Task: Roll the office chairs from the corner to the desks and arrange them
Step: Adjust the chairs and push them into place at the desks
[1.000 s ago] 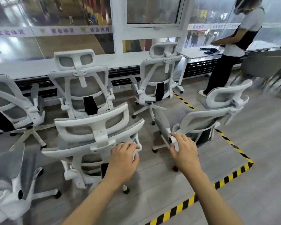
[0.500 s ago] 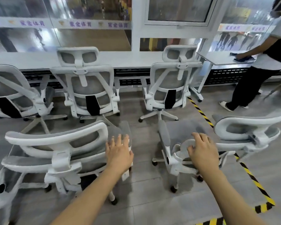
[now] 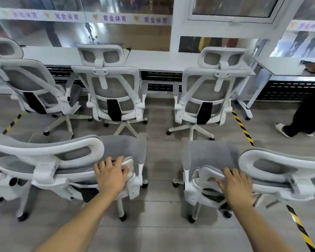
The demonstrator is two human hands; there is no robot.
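Note:
Two white-framed office chairs with grey mesh stand side by side in front of me, seats toward the desk. My left hand (image 3: 111, 174) grips the top corner of the left chair's (image 3: 49, 153) white back frame, its headrest swung out to the left. My right hand (image 3: 235, 184) holds the rim of the right chair's (image 3: 273, 164) back frame, fingers curled over the edge, its headrest out to the right. Three more matching chairs (image 3: 115, 91) (image 3: 205, 91) (image 3: 31, 88) are parked in a row against the long white desk (image 3: 153, 59).
A second white desk (image 3: 280, 67) stands at the right, with a person (image 3: 302, 117) beside it. Black-and-yellow floor tape (image 3: 242, 126) runs along the right and shows again at the left (image 3: 13, 122). A strip of bare grey floor (image 3: 160, 124) separates the two chair rows.
Both held chairs have rolled closer to the desk row and turned apart, headrests swinging outward left and right. The person at the right has shifted farther toward the frame's edge.

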